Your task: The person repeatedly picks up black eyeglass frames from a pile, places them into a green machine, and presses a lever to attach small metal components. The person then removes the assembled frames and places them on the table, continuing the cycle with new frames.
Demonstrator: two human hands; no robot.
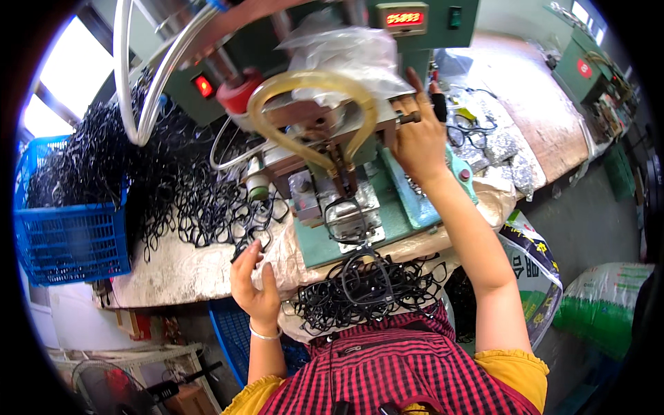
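Nearest, in front of the checked apron (387, 360), a heap of black loops (366, 290) lies at the near edge of the bench, just below the green machine (353, 235). The left hand (254, 280) rests to the left of that machine at the bench edge, fingers half curled and loosely spread; they touch one black loop (243, 245) at the fringe of the big pile, but I cannot tell whether it is pinched or only touched. One more loop (346, 220) sits on the machine's metal plate under the head.

The right hand (418, 142) is up at the right side of the machine, closed around a dark lever handle (409, 119). To do this well, I judge, the loop on the plate should lie flat and square under the head before the lever moves, and the left fingers should keep clear of the plate — the loose pile tangles easily, so lift a single loop.

Left of the machine, a blue crate (69, 242) holds more black loops. Right of it and lower, a printed sack (536, 256) in white, green and yellow leans by the bench, and a green-and-white sack (602, 304) lies on the floor beyond. Small clear bags (501, 149) lie behind the right hand. On top of the machine glows a red number display (404, 18); a red square light (203, 86) shows at its left — and a second green machine (584, 66) with a round red label stands far right.
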